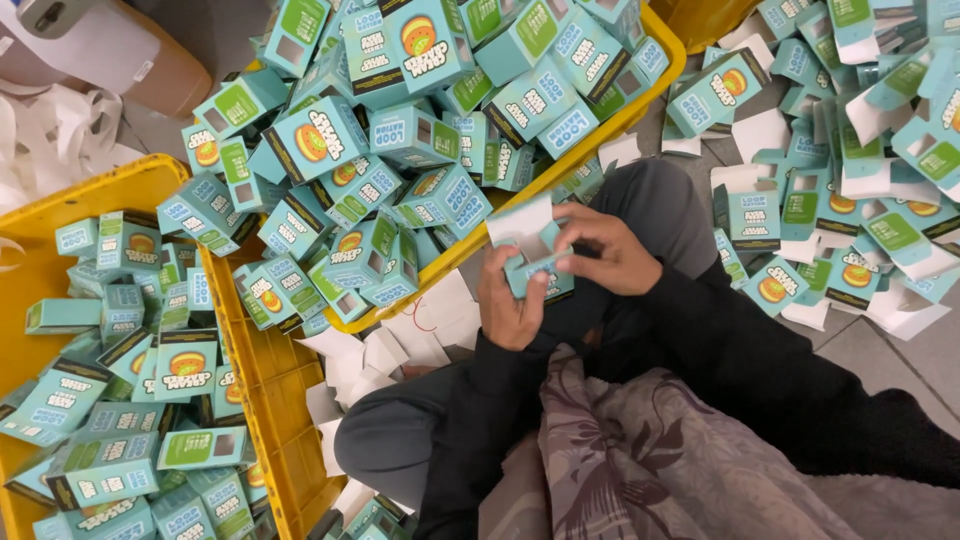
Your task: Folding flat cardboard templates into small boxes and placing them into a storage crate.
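Between the left hand [512,305] and right hand [608,250], both gripping it, a small teal carton [535,250] is taking shape; its open flap is risking creasing under thumb pressure.

Crates and loose cartons around a seated worker

Two yellow plastic crates [262,380] [668,48] hold heaps of folded teal cartons [400,160]; flat unfolded carton blanks [850,190] lie piled on the grey floor [880,350], with white card inserts [385,350] scattered between.
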